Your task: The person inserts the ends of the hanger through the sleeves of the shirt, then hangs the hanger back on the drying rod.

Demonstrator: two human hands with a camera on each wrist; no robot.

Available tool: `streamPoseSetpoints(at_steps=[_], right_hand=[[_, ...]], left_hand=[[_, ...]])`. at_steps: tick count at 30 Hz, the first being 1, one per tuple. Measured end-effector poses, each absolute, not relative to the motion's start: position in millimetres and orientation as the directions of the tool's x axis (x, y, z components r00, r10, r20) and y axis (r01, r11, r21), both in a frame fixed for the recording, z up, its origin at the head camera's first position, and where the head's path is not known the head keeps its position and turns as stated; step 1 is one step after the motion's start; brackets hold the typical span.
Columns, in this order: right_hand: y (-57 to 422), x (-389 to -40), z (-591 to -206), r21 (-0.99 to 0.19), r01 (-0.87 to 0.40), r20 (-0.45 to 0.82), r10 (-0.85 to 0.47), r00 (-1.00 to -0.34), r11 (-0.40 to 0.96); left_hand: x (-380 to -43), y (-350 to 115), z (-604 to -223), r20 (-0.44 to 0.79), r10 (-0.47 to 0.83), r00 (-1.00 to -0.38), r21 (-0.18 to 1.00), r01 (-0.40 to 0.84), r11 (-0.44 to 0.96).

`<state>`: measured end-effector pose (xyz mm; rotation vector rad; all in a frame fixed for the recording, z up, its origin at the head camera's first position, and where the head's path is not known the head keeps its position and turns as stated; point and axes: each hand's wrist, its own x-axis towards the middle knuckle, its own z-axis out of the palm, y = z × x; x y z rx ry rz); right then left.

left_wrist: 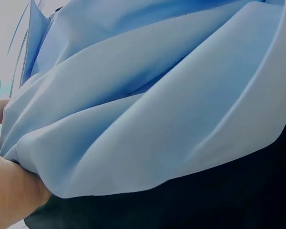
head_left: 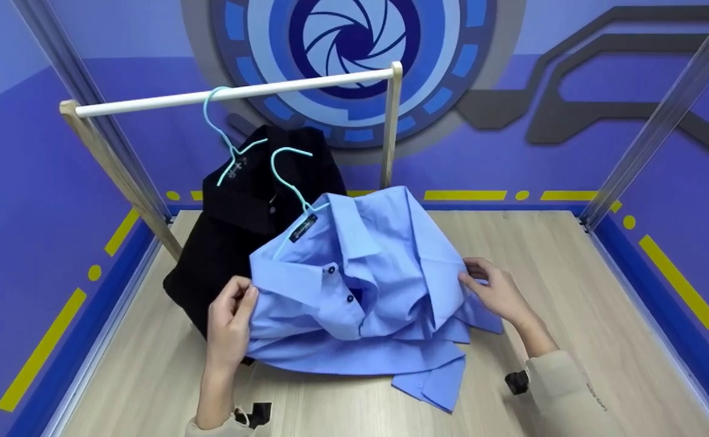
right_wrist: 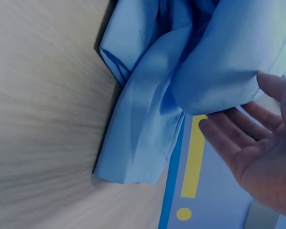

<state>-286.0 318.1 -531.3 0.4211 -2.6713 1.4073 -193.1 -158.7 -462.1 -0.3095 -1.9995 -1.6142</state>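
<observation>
A light blue button shirt [head_left: 391,243] hangs crumpled around a pale teal wire hanger [head_left: 288,176], whose hook rises free of the rack's bar. Its lower part and cuffs lie on the wooden floor. At the shirt's left shoulder side in the head view, my left hand [head_left: 230,321] pinches the cloth between thumb and fingers. On the opposite side my right hand [head_left: 497,288] pinches the other shoulder or sleeve. In the right wrist view that thumb presses the blue cloth [right_wrist: 219,71] from above, with fingers beneath. Most of the left fingers are hidden in the left wrist view.
A clothes rack with a white bar [head_left: 306,87] and wooden legs stands behind. From its bar a black shirt [head_left: 221,255] hangs on another teal hanger [head_left: 218,118], partly behind the blue shirt. Blue panels with yellow marks [head_left: 464,195] surround the wooden floor [head_left: 542,255].
</observation>
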Motion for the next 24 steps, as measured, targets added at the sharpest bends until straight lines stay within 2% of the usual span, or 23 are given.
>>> streamPoseSetpoints(at_steps=[8, 24], right_hand=[[311, -286, -530, -0.835, -0.327, 0.223, -0.272, -0.936, 0.443], [294, -286, -523, -0.84, -0.381, 0.247, -0.352, -0.903, 0.387]], left_hand=[[-186, -163, -459, 0.559, -0.192, -0.807, 0.823, 0.513, 0.243], [-175, -173, -450, 0.552, -0.256, -0.793, 0.833, 0.516, 0.2]])
